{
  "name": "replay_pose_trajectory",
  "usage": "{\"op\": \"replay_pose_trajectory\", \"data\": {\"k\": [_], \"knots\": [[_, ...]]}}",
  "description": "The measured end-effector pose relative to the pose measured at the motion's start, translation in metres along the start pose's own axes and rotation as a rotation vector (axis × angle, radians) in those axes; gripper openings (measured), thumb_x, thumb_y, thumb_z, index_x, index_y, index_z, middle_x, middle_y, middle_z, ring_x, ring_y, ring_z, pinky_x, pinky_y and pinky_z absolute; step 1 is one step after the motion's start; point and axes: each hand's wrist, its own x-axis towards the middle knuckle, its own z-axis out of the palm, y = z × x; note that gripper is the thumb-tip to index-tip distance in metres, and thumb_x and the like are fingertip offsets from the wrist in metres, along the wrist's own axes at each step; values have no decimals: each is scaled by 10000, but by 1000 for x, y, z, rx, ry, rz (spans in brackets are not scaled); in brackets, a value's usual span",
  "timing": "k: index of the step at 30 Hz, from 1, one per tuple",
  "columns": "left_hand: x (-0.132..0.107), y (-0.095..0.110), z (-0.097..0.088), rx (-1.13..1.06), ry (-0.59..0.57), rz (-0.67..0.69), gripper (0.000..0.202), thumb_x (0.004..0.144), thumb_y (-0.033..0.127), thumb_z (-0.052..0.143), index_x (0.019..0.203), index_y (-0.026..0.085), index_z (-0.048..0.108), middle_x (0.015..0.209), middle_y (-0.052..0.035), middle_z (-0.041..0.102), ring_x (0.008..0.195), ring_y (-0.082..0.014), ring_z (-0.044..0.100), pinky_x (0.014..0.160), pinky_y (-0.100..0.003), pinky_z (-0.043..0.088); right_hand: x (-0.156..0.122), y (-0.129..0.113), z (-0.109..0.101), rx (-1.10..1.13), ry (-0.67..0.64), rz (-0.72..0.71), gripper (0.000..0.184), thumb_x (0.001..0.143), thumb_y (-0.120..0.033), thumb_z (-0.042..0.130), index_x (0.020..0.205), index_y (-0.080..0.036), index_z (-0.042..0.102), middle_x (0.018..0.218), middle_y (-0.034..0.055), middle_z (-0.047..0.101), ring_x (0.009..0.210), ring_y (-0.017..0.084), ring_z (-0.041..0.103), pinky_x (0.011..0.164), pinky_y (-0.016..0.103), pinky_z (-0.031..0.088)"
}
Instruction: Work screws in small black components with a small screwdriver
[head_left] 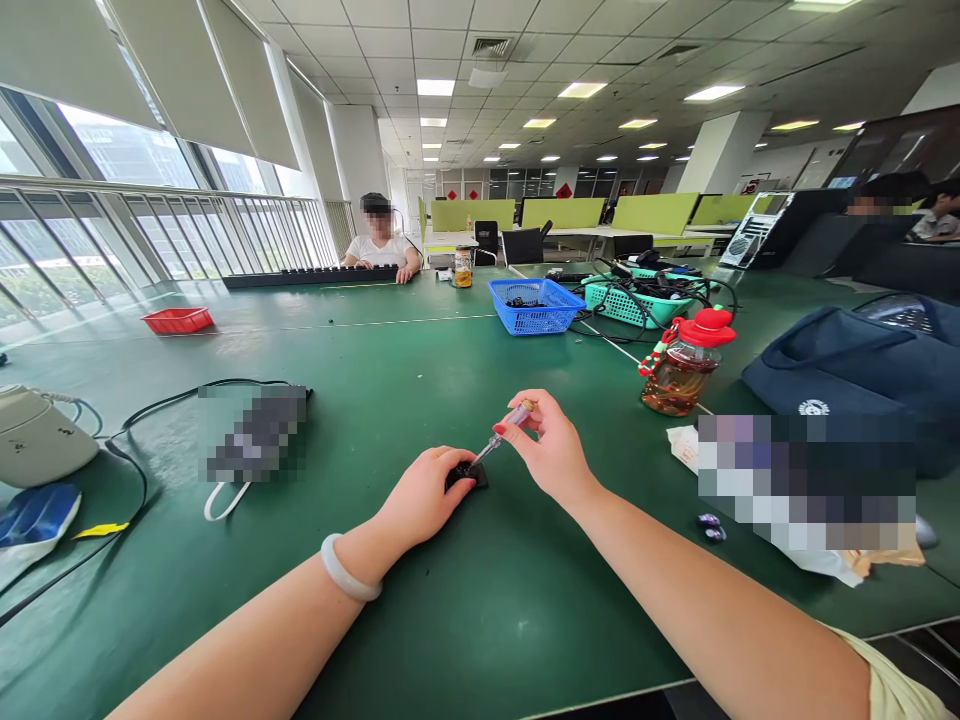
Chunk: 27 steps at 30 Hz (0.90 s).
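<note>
In the middle of the green table, my left hand (425, 492) grips a small black part (477, 478) and presses it to the tabletop. What kind of part it is, I cannot make out. My right hand (551, 445) is closed around the clear handle of a screwdriver (504, 430). The screwdriver is tilted, its shaft pointing down to the left, and its tip meets the black part beside my left fingertips. The tip itself is too small to see clearly. A pale bangle circles my left wrist.
A blue basket (534, 310) and a green basket (630, 303) with black cables stand farther back. To the right are a red-lidded bottle (681, 370) and a navy bag (832, 370). A red tray (178, 320) lies far left. A person sits across the table.
</note>
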Motion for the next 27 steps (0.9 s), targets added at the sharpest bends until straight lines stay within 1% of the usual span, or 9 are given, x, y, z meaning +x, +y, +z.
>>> {"op": "replay_pose_trajectory", "data": {"k": [2, 8, 12, 17, 21, 24, 27], "knots": [[0, 1, -1, 0, -4, -5, 260, 878, 264, 545, 1112, 236, 657, 1100, -60, 690, 1040, -244, 615, 950, -403, 504, 0, 1, 0, 14, -4, 11, 321, 776, -454, 697, 945, -243, 525, 757, -8, 636, 732, 183, 658, 719, 338, 541], [0, 1, -2, 12, -9, -14, 296, 880, 275, 542, 1158, 232, 635, 1109, -62, 685, 1044, -248, 614, 948, -414, 505, -2, 0, 0, 28, -44, -4, 302, 859, -345, 606, 1132, -252, 517, 877, 14, 705, 826, 189, 700, 828, 377, 539], [0, 1, -1, 19, -11, -24, 340, 885, 286, 542, 1210, 217, 615, 1143, -80, 679, 1077, -260, 607, 978, -432, 491, -2, 0, -1, 12, -83, -35, 249, 896, -295, 542, 1140, -252, 517, 917, 24, 704, 854, 186, 707, 842, 381, 545], [1, 2, -1, 7, 5, -23, 338, 872, 285, 551, 1193, 216, 630, 1126, -85, 688, 1062, -259, 619, 969, -428, 496, -1, 2, -3, 52, -132, -35, 240, 910, -286, 518, 1147, -250, 504, 948, 32, 698, 853, 181, 708, 868, 407, 548], [1, 2, -1, 2, 0, -21, 329, 854, 282, 563, 1167, 221, 644, 1103, -75, 697, 1036, -255, 623, 960, -424, 497, -1, 3, -3, 73, -128, -45, 251, 904, -281, 521, 1153, -252, 498, 938, 29, 695, 836, 179, 709, 845, 400, 561], [1, 2, -1, 9, 11, -25, 321, 850, 294, 565, 1152, 227, 653, 1062, -67, 707, 999, -250, 632, 926, -413, 511, -2, 1, -2, 16, -101, -79, 273, 903, -272, 529, 1173, -255, 491, 912, 21, 701, 835, 179, 705, 842, 387, 560], [0, 3, -1, 18, 19, -45, 323, 845, 291, 573, 1153, 234, 654, 1022, -58, 712, 971, -245, 639, 904, -403, 519, -5, -5, -3, -140, -75, -170, 278, 900, -259, 552, 1174, -266, 511, 903, 20, 711, 862, 194, 692, 874, 401, 539]]}}
